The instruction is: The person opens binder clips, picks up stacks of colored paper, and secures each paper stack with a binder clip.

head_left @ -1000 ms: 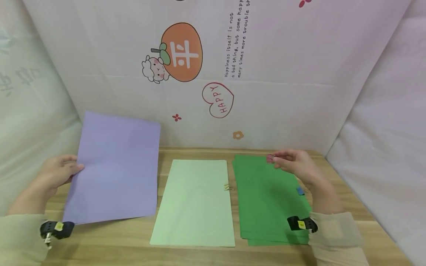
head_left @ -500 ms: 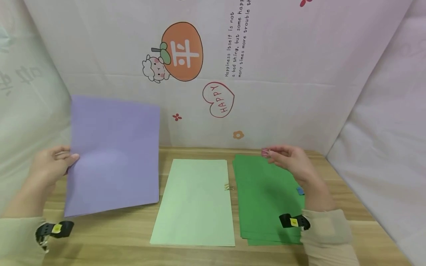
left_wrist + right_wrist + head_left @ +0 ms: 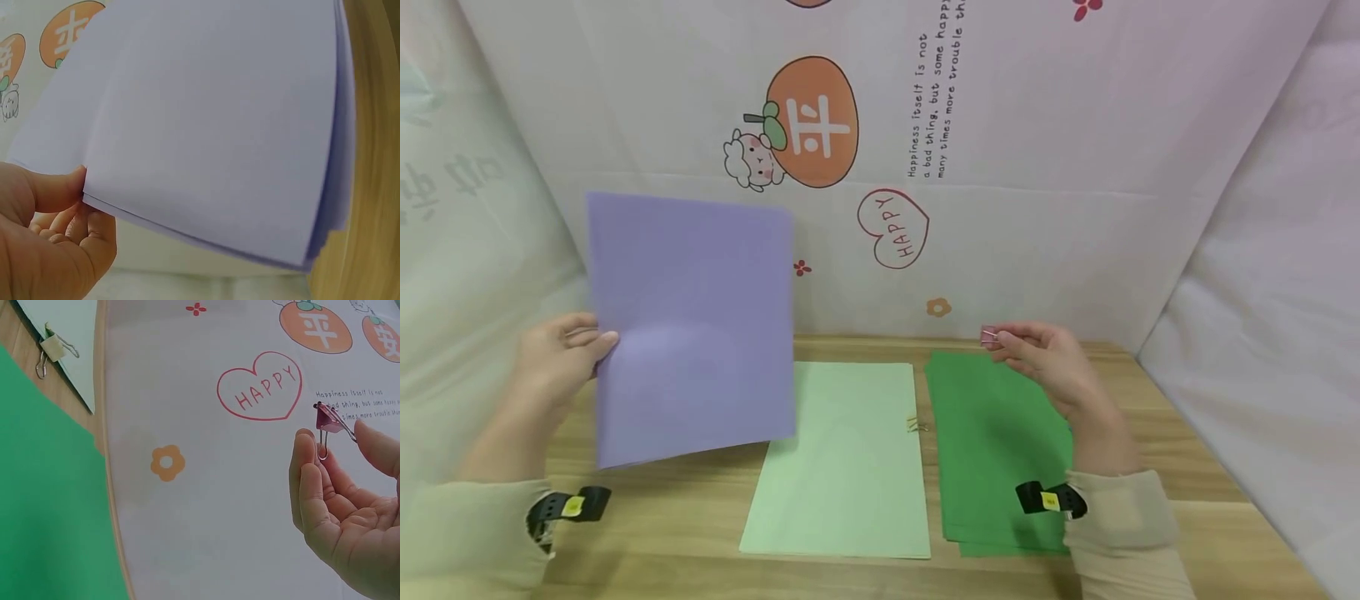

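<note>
Several sheets of purple paper (image 3: 696, 325) are held up above the table by my left hand (image 3: 559, 358), thumb and fingers pinching their left edge. In the left wrist view the purple sheets (image 3: 212, 125) fan slightly apart at one side. My right hand (image 3: 1045, 362) is raised over the far end of the green paper and holds a pink binder clip (image 3: 989, 336) by its wire handles. The right wrist view shows the pink binder clip (image 3: 327, 419) between thumb and fingers, nothing in its mouth.
A light green paper stack (image 3: 842, 467) lies mid-table with a yellow binder clip (image 3: 915, 424) on its right edge. Right of it lie dark green sheets (image 3: 992, 467). Behind the wooden table (image 3: 685, 533) rises a printed white cloth (image 3: 1037, 208).
The purple sheets rose with my left hand, then shifted right, now overlapping the light green stack's upper left corner in view. My right hand moved left and slightly up with the pink binder clip.
</note>
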The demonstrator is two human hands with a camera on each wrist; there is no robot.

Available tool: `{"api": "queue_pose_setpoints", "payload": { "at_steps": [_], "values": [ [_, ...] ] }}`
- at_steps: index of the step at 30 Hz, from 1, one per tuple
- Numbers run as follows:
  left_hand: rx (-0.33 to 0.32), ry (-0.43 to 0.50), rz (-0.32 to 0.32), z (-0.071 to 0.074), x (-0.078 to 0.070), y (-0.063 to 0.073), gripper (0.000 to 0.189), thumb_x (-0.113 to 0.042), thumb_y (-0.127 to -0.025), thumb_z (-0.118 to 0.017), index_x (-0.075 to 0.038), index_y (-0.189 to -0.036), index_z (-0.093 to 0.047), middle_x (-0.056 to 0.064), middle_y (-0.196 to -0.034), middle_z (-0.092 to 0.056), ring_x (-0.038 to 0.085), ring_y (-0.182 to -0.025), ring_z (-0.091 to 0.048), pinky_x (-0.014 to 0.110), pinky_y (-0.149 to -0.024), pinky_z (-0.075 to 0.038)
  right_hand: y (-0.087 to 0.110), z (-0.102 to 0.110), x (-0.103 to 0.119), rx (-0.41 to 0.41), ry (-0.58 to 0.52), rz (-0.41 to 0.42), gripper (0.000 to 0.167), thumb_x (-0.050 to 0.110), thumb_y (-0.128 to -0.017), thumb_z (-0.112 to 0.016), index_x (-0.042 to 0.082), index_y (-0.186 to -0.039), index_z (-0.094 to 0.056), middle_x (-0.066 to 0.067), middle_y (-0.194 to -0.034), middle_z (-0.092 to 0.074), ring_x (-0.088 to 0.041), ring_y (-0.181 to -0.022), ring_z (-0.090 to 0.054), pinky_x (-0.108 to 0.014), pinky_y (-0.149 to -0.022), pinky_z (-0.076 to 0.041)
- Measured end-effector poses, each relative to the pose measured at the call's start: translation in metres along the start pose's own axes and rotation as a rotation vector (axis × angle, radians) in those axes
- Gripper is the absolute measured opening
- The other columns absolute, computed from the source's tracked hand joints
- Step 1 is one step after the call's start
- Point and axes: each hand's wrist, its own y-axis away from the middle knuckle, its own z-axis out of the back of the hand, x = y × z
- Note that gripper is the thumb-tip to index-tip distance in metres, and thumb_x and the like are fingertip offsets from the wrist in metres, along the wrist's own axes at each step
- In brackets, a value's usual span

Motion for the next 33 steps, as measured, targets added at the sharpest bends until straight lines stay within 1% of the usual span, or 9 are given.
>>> {"api": "queue_pose_setpoints", "payload": {
  "at_steps": [2,3,6,13,24,26,29,31,33],
  "values": [
    [0.008,0.016,0.005,-0.006,-0.003,0.000,0.063,-0.021,-0.103,-0.052,0.012,-0.151,-0.026,0.034,-0.147,-0.040,-0.021,-0.078,-0.049,0.009,-0.069,-0.052,0.000,-0.001,0.000,0.000,0.002,-0.006,0.054,0.030,-0.102,-0.057,-0.010,-0.137,-0.047,0.012,-0.101,-0.069,-0.003,-0.097,-0.066,-0.013,-0.091,-0.051],
    [0.008,0.024,0.005,-0.009,-0.003,-0.001,0.064,-0.022,-0.103,-0.052,0.011,-0.151,-0.026,0.030,-0.144,-0.047,-0.021,-0.079,-0.050,0.009,-0.069,-0.052,0.000,-0.001,0.001,0.001,0.003,-0.010,0.054,0.030,-0.102,-0.057,-0.010,-0.137,-0.047,0.012,-0.102,-0.069,-0.002,-0.097,-0.066,-0.013,-0.091,-0.051],
    [0.012,0.044,0.001,-0.019,-0.006,-0.002,0.062,-0.021,-0.103,-0.054,0.010,-0.150,-0.029,0.024,-0.144,-0.049,-0.020,-0.080,-0.052,0.010,-0.071,-0.053,0.000,-0.002,0.001,0.001,-0.002,-0.013,0.055,0.031,-0.102,-0.056,-0.009,-0.138,-0.047,0.009,-0.106,-0.070,-0.003,-0.099,-0.066,-0.014,-0.093,-0.051],
    [0.039,0.131,0.010,-0.050,-0.018,0.003,0.060,-0.020,-0.103,-0.052,0.006,-0.152,-0.028,0.028,-0.148,-0.043,-0.015,-0.089,-0.053,0.009,-0.074,-0.052,-0.002,-0.006,0.003,-0.005,-0.051,0.001,0.053,0.029,-0.102,-0.057,-0.009,-0.136,-0.046,0.010,-0.101,-0.069,-0.005,-0.097,-0.066,-0.017,-0.093,-0.052],
    [0.102,0.246,0.019,-0.099,-0.029,0.012,0.050,-0.013,-0.102,-0.054,0.005,-0.147,-0.039,0.024,-0.143,-0.051,-0.012,-0.085,-0.059,0.012,-0.077,-0.054,0.000,-0.016,0.002,-0.010,-0.173,0.009,0.046,0.026,-0.102,-0.057,-0.007,-0.133,-0.048,0.010,-0.101,-0.070,-0.008,-0.097,-0.066,-0.017,-0.091,-0.052],
    [0.112,0.280,0.018,-0.106,-0.031,0.013,0.048,-0.012,-0.102,-0.055,0.005,-0.145,-0.041,0.020,-0.138,-0.057,-0.010,-0.085,-0.061,0.014,-0.077,-0.055,-0.001,-0.019,0.002,-0.009,-0.179,0.009,0.047,0.028,-0.102,-0.056,-0.007,-0.133,-0.048,0.009,-0.103,-0.070,-0.008,-0.097,-0.065,-0.018,-0.091,-0.052],
    [0.113,0.346,0.022,-0.117,-0.035,0.014,0.042,-0.008,-0.100,-0.057,0.007,-0.138,-0.046,0.005,-0.114,-0.074,-0.006,-0.080,-0.064,0.015,-0.074,-0.055,-0.002,-0.023,0.001,-0.003,-0.169,0.008,0.048,0.029,-0.104,-0.053,-0.007,-0.135,-0.047,0.009,-0.104,-0.071,-0.008,-0.096,-0.064,-0.019,-0.090,-0.051],
    [0.118,0.379,0.015,-0.124,-0.037,0.016,0.039,-0.005,-0.099,-0.058,0.009,-0.135,-0.048,-0.005,-0.100,-0.076,-0.005,-0.078,-0.064,0.016,-0.072,-0.056,-0.003,-0.026,0.001,0.003,-0.164,0.004,0.048,0.030,-0.104,-0.051,-0.007,-0.135,-0.047,0.010,-0.103,-0.071,-0.007,-0.095,-0.064,-0.019,-0.090,-0.051],
    [0.124,0.382,0.003,-0.131,-0.039,0.017,0.037,-0.003,-0.099,-0.058,0.010,-0.132,-0.050,-0.005,-0.096,-0.075,-0.004,-0.076,-0.064,0.016,-0.070,-0.056,-0.004,-0.028,0.001,0.006,-0.170,0.001,0.047,0.028,-0.105,-0.051,-0.008,-0.135,-0.047,0.011,-0.101,-0.070,-0.005,-0.093,-0.063,-0.019,-0.089,-0.051]
  ]
}}
